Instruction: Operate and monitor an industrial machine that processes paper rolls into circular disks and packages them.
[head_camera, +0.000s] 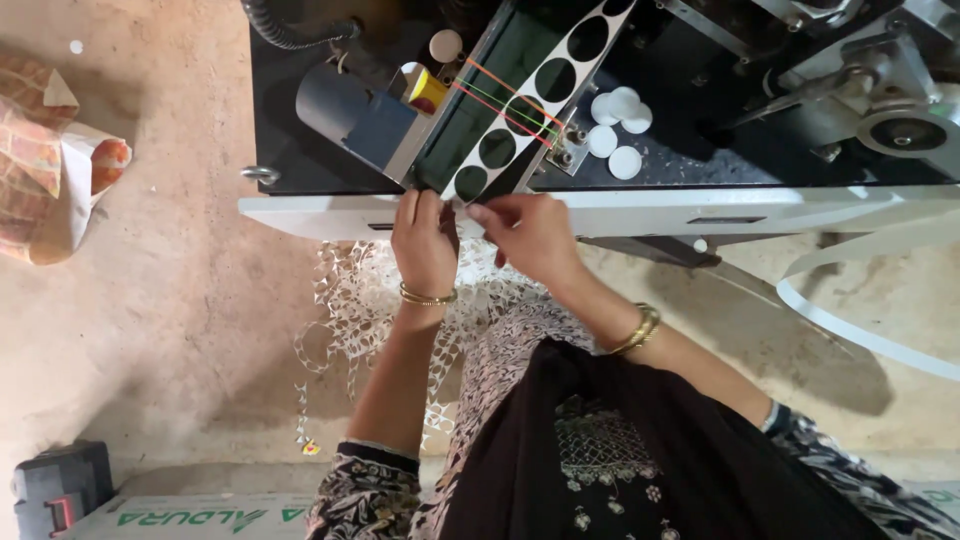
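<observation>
The fingers (432, 208) of the left hand (423, 245) are pressed together, pinched on the near end of a white paper strip punched with a row of round holes (540, 85). The right hand (530, 235) meets it just beside, its fingertips closed on the same end of the strip from the other side. The strip runs away from the hands, slanting up across the dark bed of a black metal punching machine (700, 90), and passes under thin red and green elastic bands (505, 100) stretched across it.

Judging by its look, the strip is light, thin and limp, and the narrow bridges between the holes would tear easily; the solid end or the two edges seem the safest places to pinch it, with a gentle, even pull.

On the machine bed, right of the strip, lie several small white paper discs (615, 120). A pale grey front rail (700, 210) of the machine runs just beyond the knuckles. Below the hands hangs a heap of white lattice-like punched waste (350, 300) on the earthen floor (180, 300). At far left lies a crumpled orange-patterned paper wrapper (40, 150). At bottom left sits a dark box with a red part (55, 485), touching a flat white carton with green lettering (200, 515). A loose white band (850, 320) curves at right.
</observation>
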